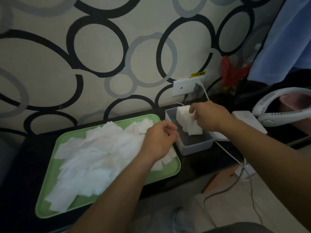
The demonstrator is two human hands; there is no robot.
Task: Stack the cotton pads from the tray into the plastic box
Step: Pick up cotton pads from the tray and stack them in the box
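The cotton pads (pixel 94 157), seemingly light and soft, lie heaped across the green tray (pixel 170 170), best pinched by an edge; the right hand (pixel 208 116) grips a stack (pixel 185 121) standing at the far end of the plastic box (pixel 195 148), and whether the curled left hand (pixel 159 138) holds one I cannot tell

The one view comes from a wide-angle camera on the person's head, facing forward and down onto a dark counter (pixel 210 158) that runs along a ring-patterned wall (pixel 50 68). It sits close: both forearms enter from the bottom edge, and the left hand (pixel 158 140) and right hand (pixel 210 115) fall near mid-frame. The green tray (pixel 52 172) of cotton pads (pixel 94 157) fills the lower left, the plastic box (pixel 196 148) lies just right of centre, and tiled floor (pixel 218 207) shows past the counter's near edge at lower right.
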